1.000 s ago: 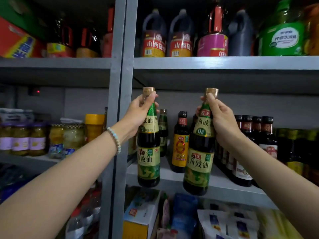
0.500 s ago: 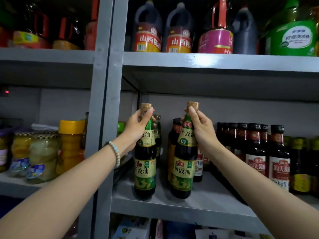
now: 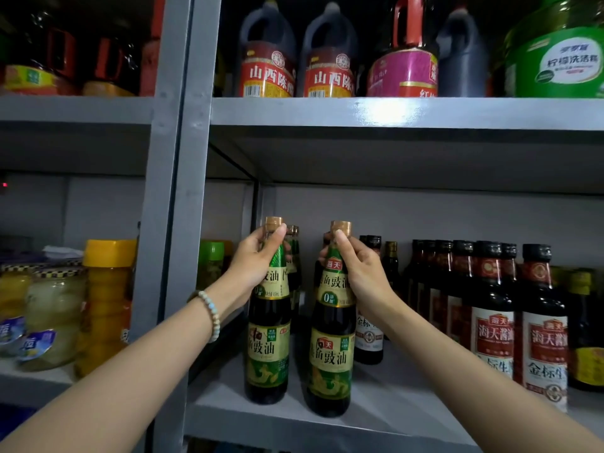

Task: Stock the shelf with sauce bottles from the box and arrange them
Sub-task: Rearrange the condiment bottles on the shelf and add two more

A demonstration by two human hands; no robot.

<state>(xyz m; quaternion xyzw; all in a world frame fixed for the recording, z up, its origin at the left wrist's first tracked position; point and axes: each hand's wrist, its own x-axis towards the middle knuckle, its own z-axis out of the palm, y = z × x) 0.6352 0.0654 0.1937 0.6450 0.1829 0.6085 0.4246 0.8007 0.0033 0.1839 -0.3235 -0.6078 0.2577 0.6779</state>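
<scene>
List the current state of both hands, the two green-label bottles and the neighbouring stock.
left green-label bottle, upright, capped, base on the shelf.
right green-label bottle, upright, capped, on the shelf, apart from the left one.
left hand, grips the left green-label bottle at its neck.
right hand, grips the right green-label bottle at its neck.
red-label bottles, upright, capped, untouched.

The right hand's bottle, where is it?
Head view, centre: the bottle sits at the front of the grey shelf, its neck in the right hand, right of the matching bottle in the left hand, left of the red-labelled bottles.
</scene>
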